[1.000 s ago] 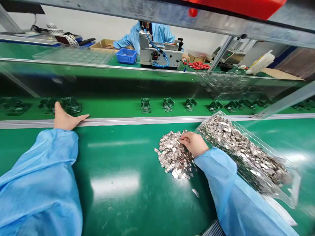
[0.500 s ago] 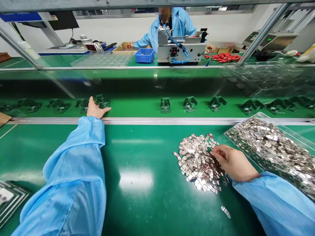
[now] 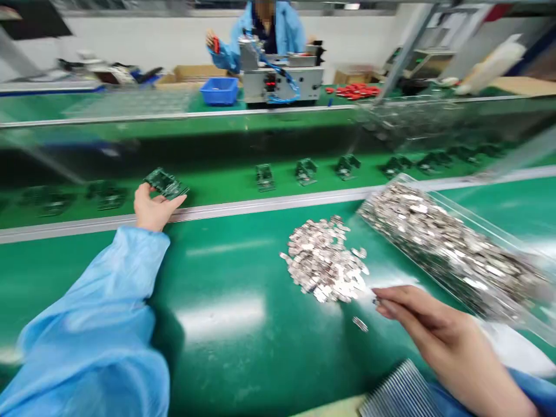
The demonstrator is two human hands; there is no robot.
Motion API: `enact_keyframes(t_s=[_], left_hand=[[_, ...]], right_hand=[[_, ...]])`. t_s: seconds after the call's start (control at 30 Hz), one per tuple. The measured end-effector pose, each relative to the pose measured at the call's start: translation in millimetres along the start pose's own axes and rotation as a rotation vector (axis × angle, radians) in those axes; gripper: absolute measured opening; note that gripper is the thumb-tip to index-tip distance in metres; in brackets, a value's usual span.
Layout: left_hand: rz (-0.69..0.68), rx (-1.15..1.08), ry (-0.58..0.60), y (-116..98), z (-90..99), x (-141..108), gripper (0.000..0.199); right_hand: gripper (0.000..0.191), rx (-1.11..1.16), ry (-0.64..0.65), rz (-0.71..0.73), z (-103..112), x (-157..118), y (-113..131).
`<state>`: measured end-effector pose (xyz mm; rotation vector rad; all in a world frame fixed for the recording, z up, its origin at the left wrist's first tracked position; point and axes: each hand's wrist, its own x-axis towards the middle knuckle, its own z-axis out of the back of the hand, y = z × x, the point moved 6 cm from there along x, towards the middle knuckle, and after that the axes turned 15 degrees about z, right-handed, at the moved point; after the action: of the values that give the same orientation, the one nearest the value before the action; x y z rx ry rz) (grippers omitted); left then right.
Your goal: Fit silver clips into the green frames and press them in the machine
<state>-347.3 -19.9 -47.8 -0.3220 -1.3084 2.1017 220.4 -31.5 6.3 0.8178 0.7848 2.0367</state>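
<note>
My left hand (image 3: pixel 152 208) grips a green circuit board (image 3: pixel 168 184) between thumb and fingers, holding it tilted over the green belt near the metal rail. Closed in a pinch, my right hand (image 3: pixel 447 333) is just right of a pile of small metal pieces (image 3: pixel 324 260) on the green worktop. A small metal piece (image 3: pixel 374 299) shows at its fingertips, blurred. One loose metal piece (image 3: pixel 360 324) lies in front of the pile. Behind my right hand, a clear plastic tray (image 3: pixel 486 223) holds many more such pieces.
More circuit boards (image 3: pixel 306 172) stand in a row along the belt (image 3: pixel 217 191), behind the metal rail (image 3: pixel 260 205). A grey ribbed object (image 3: pixel 402 394) is at the front edge. Across the belt, a person in blue works behind a machine (image 3: pixel 282 84), beside a blue bin (image 3: pixel 219 91).
My left hand has taken hold of a circuit board and raised it. My right hand has drawn back from the pile toward me. The camera view has turned to the right.
</note>
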Motion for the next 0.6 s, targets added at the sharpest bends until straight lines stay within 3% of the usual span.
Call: enact_keyframes(t_s=[0.07,0.1,0.2,0.33,0.47,0.6], left_hand=[[0.015,-0.146,0.086,-24,-38.0,-58,0.073],[0.031,-0.252,0.185,-37,-58.1,-92,0.072],[0.147,-0.482,0.637,-80,-111.4,-205,0.064],[0.300,-0.581,1.111,-120,-143.5,-327,0.054],[0.414,-0.604,1.368,-135,-153.9,-395,0.047],[0.482,-0.641,1.380,-139,-156.8,-436,0.050]], right_hand=[[0.035,0.198,-0.090,-0.135,-6,-12,5],[0.036,0.291,-0.148,-0.188,-9,-19,4],[0.036,0.450,-0.294,-0.255,-13,-41,2],[0.028,0.472,-0.397,-0.260,-11,-76,6],[0.020,0.490,-0.478,-0.238,-7,-114,13],[0.019,0.344,-0.554,-0.140,-6,-148,24]])
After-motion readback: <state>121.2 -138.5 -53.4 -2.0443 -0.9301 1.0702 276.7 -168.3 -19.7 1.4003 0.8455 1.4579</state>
